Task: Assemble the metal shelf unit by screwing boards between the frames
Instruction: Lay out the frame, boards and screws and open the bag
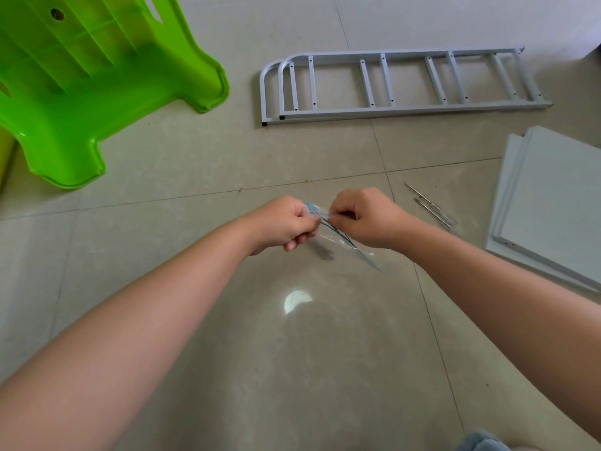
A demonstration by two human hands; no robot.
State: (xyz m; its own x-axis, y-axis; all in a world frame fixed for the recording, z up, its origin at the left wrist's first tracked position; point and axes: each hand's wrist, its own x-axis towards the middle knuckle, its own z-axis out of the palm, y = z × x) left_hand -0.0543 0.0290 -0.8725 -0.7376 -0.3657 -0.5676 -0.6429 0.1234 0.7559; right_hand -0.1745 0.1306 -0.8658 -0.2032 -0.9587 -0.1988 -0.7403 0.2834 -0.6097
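Clear plastic hardware bag (338,237), centre of view: pinched at its top edge between left hand (286,222) and right hand (364,218), both with fingers curled on the film; lower end hangs free above the floor tiles (195,164). Contents too small to tell, presumably the screws.

Metal rods (429,205), 3 o'clock of the hands: several, loose on the floor, just beside the boards.

White shelf boards (553,203), 3 to 4 o'clock: stacked flat, overlapping, none fitted.

Grey metal side frames (390,83), 1 o'clock, farther off: two, lying flat one over the other, well apart from the boards.

Green plastic stool (97,76), 10 o'clock, far left.

Progress, as judged: at the very start. Bag apparently being opened; no board stands between frames, no screw is driven. All joining remains.
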